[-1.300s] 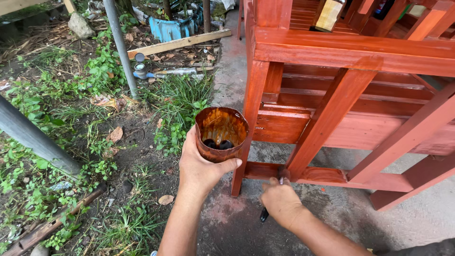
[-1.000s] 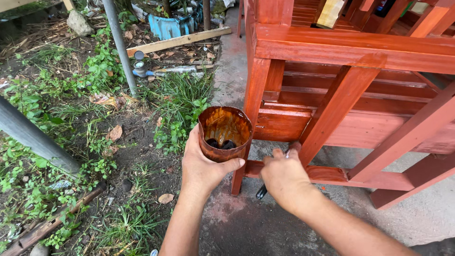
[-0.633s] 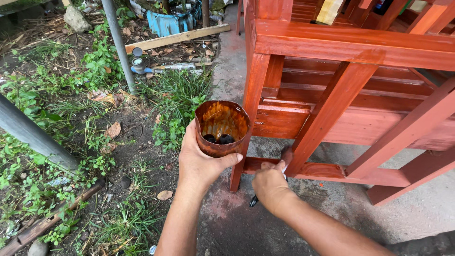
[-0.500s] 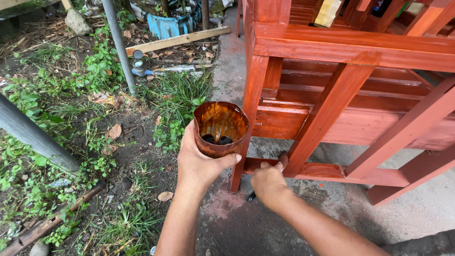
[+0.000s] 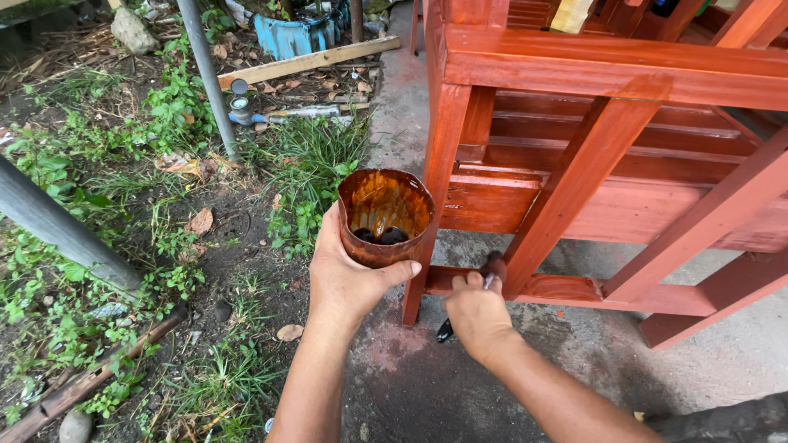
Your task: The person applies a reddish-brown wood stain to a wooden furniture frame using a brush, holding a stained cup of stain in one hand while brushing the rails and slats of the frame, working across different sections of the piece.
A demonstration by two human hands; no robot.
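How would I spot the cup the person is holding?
Find the big red-brown wooden frame on the right. Just left of its front leg, the left hand holds up a round cup. It is the only open container there, smeared orange-brown inside with dark liquid at the bottom.

The brush (image 5: 484,283) is mostly hidden by the right hand (image 5: 476,316); only a dark handle end below the fist and a bit of the head against the rail (image 5: 566,289) show. The fingers of the left hand (image 5: 349,275) disappear behind the cup (image 5: 384,215). The frame (image 5: 591,74) is cut off at the top and right edges. The pipe (image 5: 57,230) runs out at the left edge.
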